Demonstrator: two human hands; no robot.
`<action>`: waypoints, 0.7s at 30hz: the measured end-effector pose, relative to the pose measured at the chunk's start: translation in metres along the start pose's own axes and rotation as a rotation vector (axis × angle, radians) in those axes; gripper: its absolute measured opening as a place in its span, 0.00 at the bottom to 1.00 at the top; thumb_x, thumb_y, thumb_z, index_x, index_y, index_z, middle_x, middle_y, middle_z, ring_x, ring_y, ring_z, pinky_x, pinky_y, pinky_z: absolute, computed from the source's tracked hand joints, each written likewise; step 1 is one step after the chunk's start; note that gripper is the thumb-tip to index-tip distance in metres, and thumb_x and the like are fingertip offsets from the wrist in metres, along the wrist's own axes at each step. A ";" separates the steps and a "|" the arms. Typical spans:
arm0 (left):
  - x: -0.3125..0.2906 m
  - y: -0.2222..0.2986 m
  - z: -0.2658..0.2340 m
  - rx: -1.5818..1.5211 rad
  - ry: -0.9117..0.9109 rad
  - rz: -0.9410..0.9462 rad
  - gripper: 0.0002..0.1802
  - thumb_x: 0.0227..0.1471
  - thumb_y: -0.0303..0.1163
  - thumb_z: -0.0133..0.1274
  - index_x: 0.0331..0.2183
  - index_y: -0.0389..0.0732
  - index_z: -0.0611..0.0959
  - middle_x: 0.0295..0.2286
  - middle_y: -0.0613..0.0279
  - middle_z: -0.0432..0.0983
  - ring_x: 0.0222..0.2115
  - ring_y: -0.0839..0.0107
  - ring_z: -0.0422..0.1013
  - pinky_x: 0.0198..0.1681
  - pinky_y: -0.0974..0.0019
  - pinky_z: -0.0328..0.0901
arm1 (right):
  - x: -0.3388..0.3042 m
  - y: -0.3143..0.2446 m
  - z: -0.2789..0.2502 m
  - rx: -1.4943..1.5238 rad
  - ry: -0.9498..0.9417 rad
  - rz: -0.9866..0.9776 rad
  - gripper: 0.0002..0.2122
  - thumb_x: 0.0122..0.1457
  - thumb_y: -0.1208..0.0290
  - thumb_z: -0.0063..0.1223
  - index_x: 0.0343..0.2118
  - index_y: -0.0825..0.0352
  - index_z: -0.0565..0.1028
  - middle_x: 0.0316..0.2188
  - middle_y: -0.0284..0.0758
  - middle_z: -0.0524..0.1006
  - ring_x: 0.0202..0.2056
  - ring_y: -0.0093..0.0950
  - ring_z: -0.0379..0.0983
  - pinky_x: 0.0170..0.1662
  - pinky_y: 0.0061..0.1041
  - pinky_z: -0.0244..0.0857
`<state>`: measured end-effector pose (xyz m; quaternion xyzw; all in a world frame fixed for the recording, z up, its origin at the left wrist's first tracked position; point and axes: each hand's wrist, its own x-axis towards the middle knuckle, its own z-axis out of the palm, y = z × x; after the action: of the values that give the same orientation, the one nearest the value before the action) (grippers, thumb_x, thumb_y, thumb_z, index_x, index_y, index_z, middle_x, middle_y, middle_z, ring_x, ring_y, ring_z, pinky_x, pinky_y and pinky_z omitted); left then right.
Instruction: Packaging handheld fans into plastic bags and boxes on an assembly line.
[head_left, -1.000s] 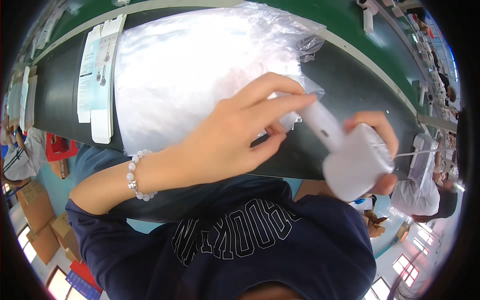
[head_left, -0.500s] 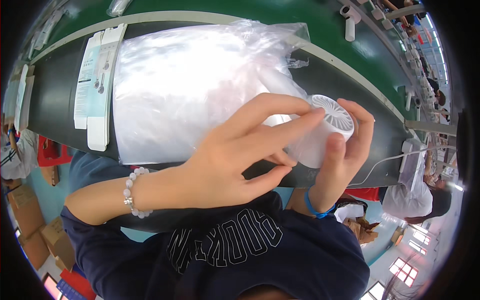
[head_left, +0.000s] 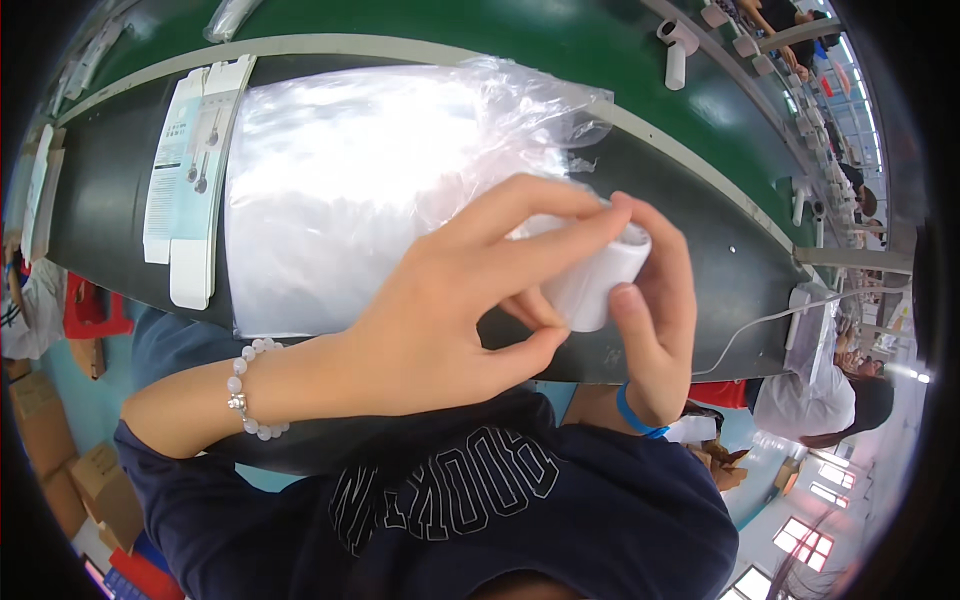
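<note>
A white handheld fan (head_left: 598, 288) with a round head is held between my two hands over the dark work surface. Its grille is now turned mostly out of sight, so its smooth side shows. My left hand (head_left: 465, 290) reaches across from the left, its fingertips closed at the fan's upper rim and side. Fingers and thumb of my right hand (head_left: 662, 300) wrap around the fan's right side. Thin clear plastic seems to lie about the fan, though its edges are hard to make out. Behind my left hand lies a stack of clear plastic bags (head_left: 330, 190).
A flattened printed carton (head_left: 190, 180) lies left of the bags. Beyond the pale rail runs a green conveyor (head_left: 400, 18), with another white device (head_left: 677, 50) on it. A white cable (head_left: 745, 330) crosses at the right. Other people sit along the line.
The fan has tipped so its grille faces away, and it has shifted slightly left and down with my right hand. My left fingertips stay on its rim.
</note>
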<state>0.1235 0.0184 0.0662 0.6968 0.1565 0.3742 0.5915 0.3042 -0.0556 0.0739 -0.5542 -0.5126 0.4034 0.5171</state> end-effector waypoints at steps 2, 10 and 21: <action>-0.003 -0.003 -0.001 0.044 -0.033 0.030 0.36 0.39 0.12 0.56 0.53 0.39 0.73 0.49 0.55 0.63 0.29 0.76 0.75 0.33 0.76 0.72 | 0.001 0.007 0.001 -0.174 -0.034 -0.069 0.25 0.49 0.76 0.57 0.53 0.69 0.66 0.40 0.34 0.71 0.38 0.24 0.66 0.47 0.24 0.60; 0.001 0.007 -0.013 -0.057 -0.127 -0.024 0.36 0.38 0.12 0.57 0.53 0.38 0.73 0.50 0.55 0.62 0.28 0.79 0.73 0.33 0.76 0.71 | 0.011 0.036 0.008 -0.374 0.111 -0.460 0.41 0.40 0.52 0.69 0.55 0.69 0.62 0.41 0.40 0.66 0.40 0.29 0.64 0.45 0.30 0.61; 0.003 -0.001 -0.010 0.054 0.072 0.113 0.33 0.40 0.14 0.56 0.51 0.37 0.72 0.55 0.53 0.55 0.39 0.72 0.70 0.38 0.71 0.69 | 0.048 0.049 -0.029 -0.326 0.072 -0.864 0.33 0.37 0.58 0.74 0.40 0.62 0.61 0.47 0.52 0.67 0.47 0.42 0.69 0.47 0.38 0.67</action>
<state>0.1188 0.0277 0.0663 0.7064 0.1483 0.4275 0.5443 0.3469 -0.0097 0.0333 -0.3776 -0.7350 0.0456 0.5614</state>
